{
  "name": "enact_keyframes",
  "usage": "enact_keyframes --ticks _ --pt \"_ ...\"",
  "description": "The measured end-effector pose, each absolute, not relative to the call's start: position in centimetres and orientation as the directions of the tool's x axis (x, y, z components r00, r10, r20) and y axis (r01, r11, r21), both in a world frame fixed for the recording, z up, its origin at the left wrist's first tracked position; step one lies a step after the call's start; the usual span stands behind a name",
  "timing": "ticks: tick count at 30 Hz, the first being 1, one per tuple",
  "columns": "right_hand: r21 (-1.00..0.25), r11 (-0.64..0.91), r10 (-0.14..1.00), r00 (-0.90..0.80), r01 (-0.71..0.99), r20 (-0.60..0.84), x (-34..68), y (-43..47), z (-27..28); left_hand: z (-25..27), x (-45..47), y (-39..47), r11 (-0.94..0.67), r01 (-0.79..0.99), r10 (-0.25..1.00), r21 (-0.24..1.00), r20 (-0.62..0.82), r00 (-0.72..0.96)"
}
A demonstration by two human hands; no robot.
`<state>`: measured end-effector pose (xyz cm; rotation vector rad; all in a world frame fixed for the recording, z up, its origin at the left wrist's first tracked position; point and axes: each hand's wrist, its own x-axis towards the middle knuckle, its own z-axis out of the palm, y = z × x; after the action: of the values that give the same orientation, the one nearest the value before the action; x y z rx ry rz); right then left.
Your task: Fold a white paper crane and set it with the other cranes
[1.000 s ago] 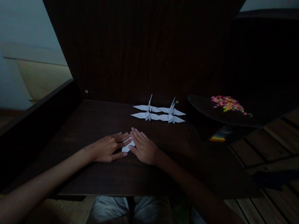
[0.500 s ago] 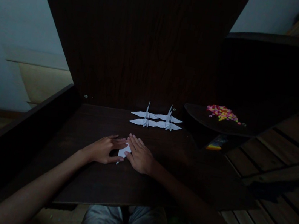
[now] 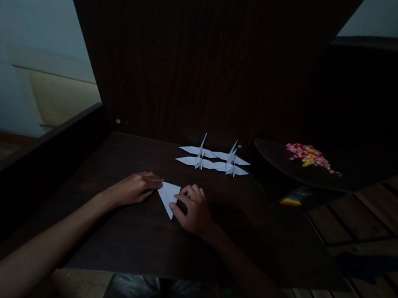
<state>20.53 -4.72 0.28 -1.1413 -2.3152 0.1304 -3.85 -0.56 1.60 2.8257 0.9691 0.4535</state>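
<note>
Both hands have moved apart since half a second ago, when they lay flat over the white paper (image 3: pixel 168 197); its folded triangle now shows more fully, on the near side of the four white paper cranes (image 3: pixel 221 167) and a little to their left. Fingertips of the left hand (image 3: pixel 137 188) touch its upper left corner, fingers close together, though I cannot tell whether they pinch or just press. Thumb and forefinger of the right hand (image 3: pixel 196 213), now curled, meet its right edge, partly hiding it, with a gap between them; whether they clamp the sheet I cannot tell. To the right of the cranes, a rounded shelf (image 3: pixel 270 156) bears a heap of small coloured pieces (image 3: pixel 310 156), a few strayed at its right end. Behind the cranes rises a dark panel (image 3: pixel 199 57); well left of them runs a sideboard (image 3: pixel 5 188)
</note>
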Motion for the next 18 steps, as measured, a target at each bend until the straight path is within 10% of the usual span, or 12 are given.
enact_keyframes --ticks 18 --pt "-0.223 0.675 0.729 -0.591 0.703 0.345 21.1 -4.0 -0.4 2.0 -2.9 -0.6 -0.662 0.717 0.747 0.217 0.118 0.654"
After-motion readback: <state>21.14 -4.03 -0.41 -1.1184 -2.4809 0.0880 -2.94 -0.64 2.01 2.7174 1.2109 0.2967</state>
